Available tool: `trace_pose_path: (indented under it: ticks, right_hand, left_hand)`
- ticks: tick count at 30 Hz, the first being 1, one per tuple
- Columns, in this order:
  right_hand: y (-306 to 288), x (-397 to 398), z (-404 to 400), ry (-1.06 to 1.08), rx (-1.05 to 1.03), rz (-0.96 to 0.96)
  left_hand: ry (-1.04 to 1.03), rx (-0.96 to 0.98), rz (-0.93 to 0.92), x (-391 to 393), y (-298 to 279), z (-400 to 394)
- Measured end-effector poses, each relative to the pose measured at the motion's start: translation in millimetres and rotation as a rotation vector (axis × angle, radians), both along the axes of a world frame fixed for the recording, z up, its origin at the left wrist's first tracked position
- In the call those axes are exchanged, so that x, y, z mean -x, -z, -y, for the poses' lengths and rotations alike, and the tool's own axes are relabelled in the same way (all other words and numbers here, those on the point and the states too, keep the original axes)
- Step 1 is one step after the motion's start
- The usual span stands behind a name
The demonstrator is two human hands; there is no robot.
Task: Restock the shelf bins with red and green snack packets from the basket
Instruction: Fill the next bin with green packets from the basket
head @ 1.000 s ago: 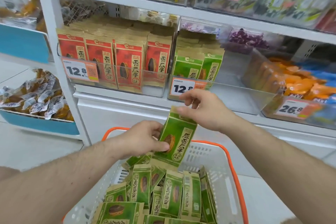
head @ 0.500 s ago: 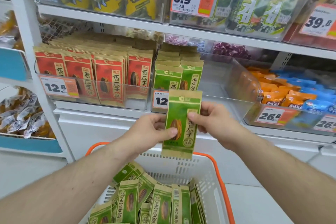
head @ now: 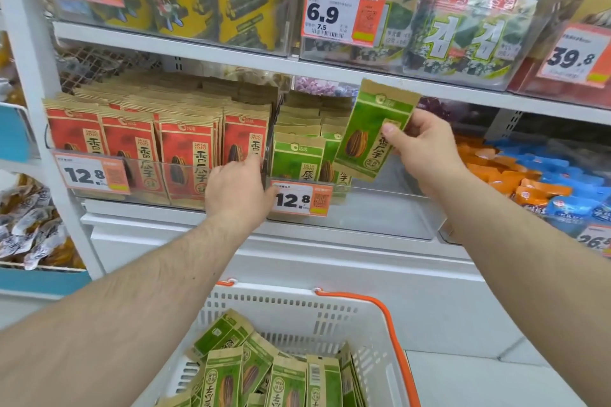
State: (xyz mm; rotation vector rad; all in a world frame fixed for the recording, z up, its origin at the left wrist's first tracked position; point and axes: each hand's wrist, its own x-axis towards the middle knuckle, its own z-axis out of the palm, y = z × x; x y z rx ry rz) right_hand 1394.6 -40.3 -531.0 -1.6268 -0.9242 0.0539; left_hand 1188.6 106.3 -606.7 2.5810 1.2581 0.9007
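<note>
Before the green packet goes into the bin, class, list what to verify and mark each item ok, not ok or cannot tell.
1. Right hand has a firm grip on the green packet: ok, thumb pinches its right edge.
2. Packet is in front of the green packets' bin, not the red packets: ok.
3. Packet upright: not ok, it tilts to the right.
4. Free space in that bin: ok, its right part shows bare.
5. Left hand out of the way: ok, it rests at the divider between the bins.
6. Basket holds more green packets: ok.

Your left hand [head: 238, 188] fingertips hidden behind clear bin [head: 380, 205] front; basket [head: 291, 307] cut by bottom edge.
</note>
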Motion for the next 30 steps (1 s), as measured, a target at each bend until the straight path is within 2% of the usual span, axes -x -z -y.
trace_pose_path:
  ticks: [5,16,22,30]
  right_hand:
    - [23,-14,-27,-0.014,0.228,0.015]
    - [46,-17,-48,0.094,0.472,0.093]
    - [43,-15,-53,0.155,0.539,0.076]
    - [41,-11,-45,0.219,0.517,0.045]
  left_hand:
    - [-0.001,-0.009,0.062,-1,5,2]
    - [-0.006,-0.031,0.080,-3,11,0]
    - [-0.008,-0.009,0.095,-3,13,-1]
    - [-0.016,0.017,0.086,-3,12,1]
